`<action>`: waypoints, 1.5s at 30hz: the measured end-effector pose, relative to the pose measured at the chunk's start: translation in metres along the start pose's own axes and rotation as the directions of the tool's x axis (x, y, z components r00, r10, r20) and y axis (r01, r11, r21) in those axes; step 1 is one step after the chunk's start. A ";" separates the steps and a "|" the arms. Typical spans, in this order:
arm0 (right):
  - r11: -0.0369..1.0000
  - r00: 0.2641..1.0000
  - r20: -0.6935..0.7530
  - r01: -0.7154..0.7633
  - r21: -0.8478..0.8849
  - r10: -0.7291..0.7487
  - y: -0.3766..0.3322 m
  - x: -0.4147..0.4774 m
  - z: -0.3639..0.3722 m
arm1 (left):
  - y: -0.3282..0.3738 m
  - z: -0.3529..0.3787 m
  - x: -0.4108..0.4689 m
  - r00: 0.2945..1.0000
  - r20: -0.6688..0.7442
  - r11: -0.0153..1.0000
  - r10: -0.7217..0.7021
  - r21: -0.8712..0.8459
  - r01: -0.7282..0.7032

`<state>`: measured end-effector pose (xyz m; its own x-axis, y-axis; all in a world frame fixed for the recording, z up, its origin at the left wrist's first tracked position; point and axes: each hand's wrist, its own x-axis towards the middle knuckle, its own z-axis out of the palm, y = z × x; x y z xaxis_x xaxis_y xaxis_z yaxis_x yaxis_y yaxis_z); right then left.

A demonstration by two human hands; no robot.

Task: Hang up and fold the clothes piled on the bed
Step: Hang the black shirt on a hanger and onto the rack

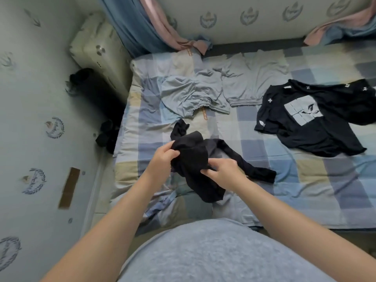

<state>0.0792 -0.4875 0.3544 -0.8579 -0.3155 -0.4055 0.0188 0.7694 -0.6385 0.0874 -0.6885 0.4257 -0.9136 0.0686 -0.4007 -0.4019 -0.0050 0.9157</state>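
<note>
A crumpled black garment (pixel 195 157) hangs between my hands above the near part of the checked bed (pixel 305 180). My left hand (pixel 162 157) pinches its upper left edge. My right hand (pixel 223 171) grips its right side, and a dark strip trails off to the right onto the sheet. Farther back lie grey shorts (pixel 191 96) and a pale grey top (pixel 250 80), both spread flat. A black T-shirt (pixel 313 119) with a white square print is spread at the right.
A wall with printed emblems runs along the left, with a narrow gap to the bed. Dark clothing (pixel 107 135) lies in that gap. A cream pillow (pixel 95 47) stands in the far left corner. Blue and pink curtains (pixel 146 27) hang at the back.
</note>
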 end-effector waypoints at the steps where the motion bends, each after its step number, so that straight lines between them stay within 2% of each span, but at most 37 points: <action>1: 1.000 1.000 -0.009 -0.011 -0.005 0.011 -0.010 0.002 0.006 | 0.006 -0.011 -0.003 1.000 -0.022 0.999 0.012 -0.037 -0.013; 3: 0.999 1.000 -0.014 -0.023 0.031 0.024 -0.029 0.009 0.015 | 0.018 -0.034 -0.005 0.998 -0.064 0.991 0.023 -0.133 -0.031; 6: 0.978 0.996 -0.089 -0.007 0.208 0.026 -0.055 0.020 0.016 | 0.026 -0.066 -0.005 0.990 -0.136 0.976 0.020 -0.211 -0.049; 8: 0.946 0.982 -0.187 0.050 0.321 0.011 -0.067 0.022 0.007 | 0.026 -0.085 -0.004 0.976 -0.219 0.977 -0.008 -0.210 -0.039; 11: 0.921 0.947 -0.319 0.158 0.355 -0.039 -0.083 0.020 -0.016 | 0.024 -0.103 -0.003 0.950 -0.307 0.989 -0.052 -0.150 0.006; 13: 0.903 0.931 -0.358 0.213 0.374 -0.071 -0.092 0.017 -0.032 | 0.025 -0.103 -0.002 0.945 -0.320 0.990 -0.061 -0.139 0.017; 16: 0.887 0.913 -0.393 0.271 0.373 -0.113 -0.101 0.011 -0.051 | 0.023 -0.085 0.000 0.964 -0.266 0.995 -0.014 -0.095 -0.011; 19: 0.878 0.901 -0.410 0.304 0.369 -0.139 -0.106 0.004 -0.071 | 0.027 -0.052 0.006 0.989 -0.111 0.990 0.102 0.111 -0.089; 22: 0.874 0.888 -0.431 0.331 0.356 -0.160 -0.099 -0.005 -0.097 | 0.029 -0.010 0.018 0.996 -0.024 0.949 0.087 0.307 -0.076; 24: 0.876 0.889 -0.421 0.339 0.344 -0.179 -0.086 -0.012 -0.115 | 0.027 0.019 0.027 0.993 -0.063 0.911 0.097 0.408 -0.062; 26: 0.856 0.909 -0.376 0.331 0.396 -0.178 -0.066 -0.019 -0.133 | 0.027 0.046 0.035 0.988 -0.106 0.899 0.114 0.434 -0.057; 29: 0.837 0.926 -0.346 0.304 0.456 -0.148 -0.033 -0.031 -0.158 | 0.033 0.077 0.042 0.969 -0.140 0.909 0.203 0.396 -0.133; 33: 0.881 0.937 -0.330 0.253 0.400 -0.119 0.011 -0.046 -0.185 | 0.052 0.113 0.048 0.925 -0.205 0.933 0.320 0.239 -0.270; 39: 0.863 0.969 -0.181 0.235 0.447 -0.170 0.056 -0.071 -0.222 | 0.090 0.186 0.048 0.904 -0.122 0.912 0.409 0.013 -0.411; 41: 0.850 0.970 -0.171 0.233 0.472 -0.171 0.065 -0.078 -0.240 | 0.104 0.203 0.046 0.895 -0.082 0.898 0.439 0.007 -0.440; 45: 0.796 0.966 -0.043 0.236 0.557 -0.256 0.076 -0.091 -0.268 | 0.126 0.225 0.040 0.866 0.014 0.864 0.500 0.058 -0.500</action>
<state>0.0216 -0.2514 0.5178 -0.8552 -0.4781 -0.2001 0.0985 0.2291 -0.9684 0.0142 -0.4618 0.5323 -0.9912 0.0713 0.1117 0.1134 0.0195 0.9934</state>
